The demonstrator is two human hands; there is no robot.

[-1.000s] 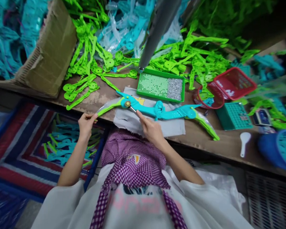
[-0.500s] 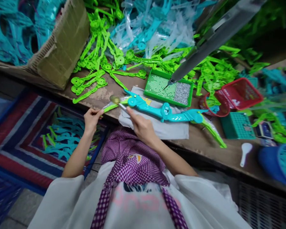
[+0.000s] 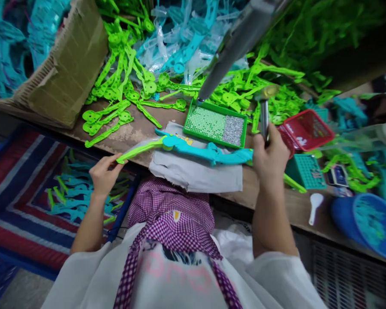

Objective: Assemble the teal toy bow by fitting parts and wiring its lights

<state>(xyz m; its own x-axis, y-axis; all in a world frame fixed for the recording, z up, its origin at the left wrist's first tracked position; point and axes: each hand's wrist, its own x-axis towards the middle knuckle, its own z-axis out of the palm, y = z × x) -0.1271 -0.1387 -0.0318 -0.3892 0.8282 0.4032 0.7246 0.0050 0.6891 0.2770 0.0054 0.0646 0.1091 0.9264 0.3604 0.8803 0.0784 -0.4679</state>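
Grips, in the clenched right hand, the metal shaft of a small brass-headed hammer, held upright with the head raised clear above the worn wooden bench. Has carried it, within the last second, away from the round joint near the left end of the teal-and-green plastic toy bow, where the head was resting, over to the bow's right end. Now touches the bow nowhere with the hammer head.

Pinches, with the left hand, the tip of the bow's green left limb, just as a second ago, right at the bench's front edge. Keeps the bow lying lengthwise along that edge, its teal middle on a crumpled grey cloth that overhangs the edge.

Seems, judging by the shift, to have finished at the left joint and turned to the right half of the bow.

Just behind the bow: a flat green plastic tray of small metal pins, with the tip of a slanting grey metal rod at its back left corner. Right of that, a red mesh basket. Heaped across the back of the bench, loose green plastic limbs.
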